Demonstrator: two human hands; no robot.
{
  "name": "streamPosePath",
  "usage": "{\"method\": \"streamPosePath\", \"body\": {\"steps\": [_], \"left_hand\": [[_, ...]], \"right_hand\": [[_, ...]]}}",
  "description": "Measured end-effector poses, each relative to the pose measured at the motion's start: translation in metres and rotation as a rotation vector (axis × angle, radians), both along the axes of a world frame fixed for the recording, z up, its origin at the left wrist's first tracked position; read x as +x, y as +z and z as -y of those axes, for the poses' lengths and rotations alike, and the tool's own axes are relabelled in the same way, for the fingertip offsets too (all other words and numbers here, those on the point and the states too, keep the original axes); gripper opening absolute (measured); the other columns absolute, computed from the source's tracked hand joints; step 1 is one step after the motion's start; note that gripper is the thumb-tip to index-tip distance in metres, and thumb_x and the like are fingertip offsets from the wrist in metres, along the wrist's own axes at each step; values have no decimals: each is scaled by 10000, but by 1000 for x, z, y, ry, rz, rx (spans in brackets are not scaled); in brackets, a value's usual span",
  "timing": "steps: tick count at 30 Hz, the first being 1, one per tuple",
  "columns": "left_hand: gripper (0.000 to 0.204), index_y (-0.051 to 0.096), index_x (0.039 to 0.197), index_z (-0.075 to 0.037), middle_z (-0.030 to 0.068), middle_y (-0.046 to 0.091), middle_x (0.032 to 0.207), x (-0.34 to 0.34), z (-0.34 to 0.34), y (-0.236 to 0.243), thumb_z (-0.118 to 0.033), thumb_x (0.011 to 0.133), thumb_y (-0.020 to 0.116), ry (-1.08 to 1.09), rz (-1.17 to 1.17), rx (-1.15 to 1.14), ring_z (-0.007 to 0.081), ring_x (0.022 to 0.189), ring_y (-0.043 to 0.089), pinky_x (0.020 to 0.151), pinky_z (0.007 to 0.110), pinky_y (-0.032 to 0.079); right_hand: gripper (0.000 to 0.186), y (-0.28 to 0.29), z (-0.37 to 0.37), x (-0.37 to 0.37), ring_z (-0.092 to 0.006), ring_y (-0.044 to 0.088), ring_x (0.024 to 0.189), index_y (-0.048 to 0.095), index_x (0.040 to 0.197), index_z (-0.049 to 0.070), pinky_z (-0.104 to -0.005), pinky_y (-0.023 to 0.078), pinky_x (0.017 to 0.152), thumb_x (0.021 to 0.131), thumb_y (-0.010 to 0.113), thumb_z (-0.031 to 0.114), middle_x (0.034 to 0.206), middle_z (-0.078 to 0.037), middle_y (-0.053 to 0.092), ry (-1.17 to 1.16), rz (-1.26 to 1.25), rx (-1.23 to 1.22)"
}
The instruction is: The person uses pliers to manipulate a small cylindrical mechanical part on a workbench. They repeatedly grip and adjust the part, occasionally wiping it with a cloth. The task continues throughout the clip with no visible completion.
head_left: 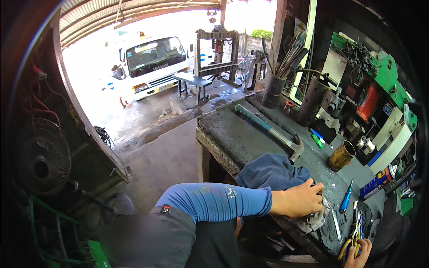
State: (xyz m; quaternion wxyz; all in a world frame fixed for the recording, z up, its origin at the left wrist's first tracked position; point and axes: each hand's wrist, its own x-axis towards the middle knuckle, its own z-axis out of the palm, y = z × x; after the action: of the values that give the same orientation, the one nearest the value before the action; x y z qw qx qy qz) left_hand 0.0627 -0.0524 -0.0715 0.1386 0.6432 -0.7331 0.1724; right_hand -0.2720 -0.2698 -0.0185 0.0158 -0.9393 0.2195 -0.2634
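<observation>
My left hand (300, 199), at the end of a blue sleeve, reaches across the bench edge. Its fingers curl down over a small dark thing on a crumpled greyish wrapping (316, 222); what they grip is mostly hidden. At the lower right, my right hand (360, 255) closes round the yellow handles of a pair of pliers (356, 229). Between the hands lie a thin pale strip (336, 224) and a blue-handled screwdriver (346, 200) on the dark bench top. A dark blue cloth (270, 171) is bunched just beyond my left hand.
A claw hammer (268, 129) lies along the bench (223, 129). Farther right stand a rusty can (342, 156), a blue spray can (378, 182) and a tube of rods (273, 90). A fan (42, 156) is at left; a white truck (154, 62) and press frame (217, 51) stand beyond.
</observation>
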Motion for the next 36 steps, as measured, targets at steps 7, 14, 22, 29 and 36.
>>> {"method": "streamPosePath", "body": {"steps": [7,14,22,29,36], "left_hand": [[668,681,1341,-89,123,734,1214,20,-4,11,-22,697,844,-16,-639,-149,421,1259,577,1061,530,478],[895,673,1422,-60,191,784,1228,3,3,12,-246,624,1032,56,-838,-61,422,1197,725,1010,546,500],[792,698,1290,-7,218,780,1142,8,3,8,-149,590,1038,5,-1044,-95,425,1081,741,947,455,570],[747,674,1296,-42,209,771,1191,9,18,-1,-196,651,1018,23,-1070,-59,418,1168,723,1011,461,551],[842,616,1390,-9,229,757,1239,18,-5,-27,-245,689,1019,207,-1064,-58,426,1191,713,1024,469,551]], "right_hand": [[335,48,-84,-14,-286,672,1136,673,1355,-66,-407,547,1007,1069,671,107,1318,-202,680,653,65,969],[370,-53,-93,-21,-394,745,979,716,1297,-3,-479,619,792,1022,740,244,1173,-247,759,816,-31,1770],[548,1,-115,-22,-330,751,1129,660,1464,-3,-462,602,953,983,793,224,1347,-208,742,723,-465,1052],[384,-55,-127,-33,-291,765,971,716,1326,34,-436,617,859,1091,692,337,1084,-212,769,246,229,1738],[577,52,-163,-29,-354,723,1244,677,1484,82,-536,588,999,938,853,138,1441,-229,710,701,-373,900]]}}
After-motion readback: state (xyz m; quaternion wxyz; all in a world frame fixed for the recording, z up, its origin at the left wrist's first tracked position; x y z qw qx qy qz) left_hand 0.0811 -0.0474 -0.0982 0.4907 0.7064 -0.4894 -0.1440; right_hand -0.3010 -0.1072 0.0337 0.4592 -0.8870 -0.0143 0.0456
